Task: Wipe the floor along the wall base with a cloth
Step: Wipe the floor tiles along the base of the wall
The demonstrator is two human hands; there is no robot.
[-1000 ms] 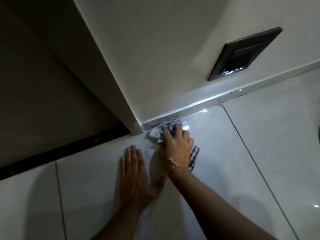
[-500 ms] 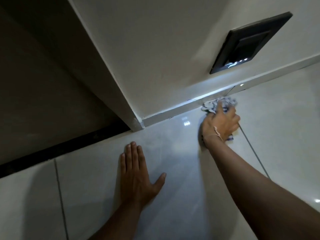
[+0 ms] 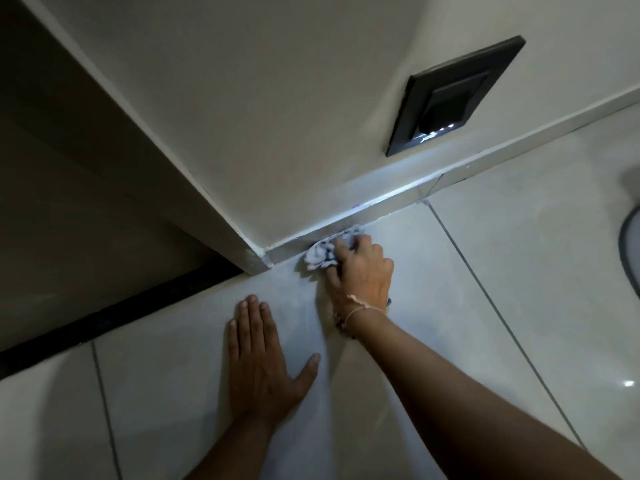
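Fingers of your right hand (image 3: 360,271) curl over a crumpled white cloth with dark blue checks (image 3: 322,256), pressing it onto the glossy pale tiled floor (image 3: 450,306) right against the low grey skirting strip at the wall base (image 3: 381,207). The cloth sits at about twelve o'clock from your hand, bunched, its far edge touching the skirting; a small part of it shows under the wrist. A thin string bracelet (image 3: 363,306) circles that wrist.

Your left hand (image 3: 263,355) lies flat at about seven o'clock from the cloth, palm down, fingers spread and gripping nothing, apart from the right hand.

At ten o'clock from the cloth, just beside it, the cream wall's outer corner (image 3: 256,258) juts out, with a dark recess and black floor strip (image 3: 114,313) beyond. A black rectangular wall plate (image 3: 453,95) is set in the wall at one o'clock, well above the skirting. A dark grout line (image 3: 485,292) runs across the floor to the right, and a dark curved edge (image 3: 628,247) shows at three o'clock; you cannot tell what it is.
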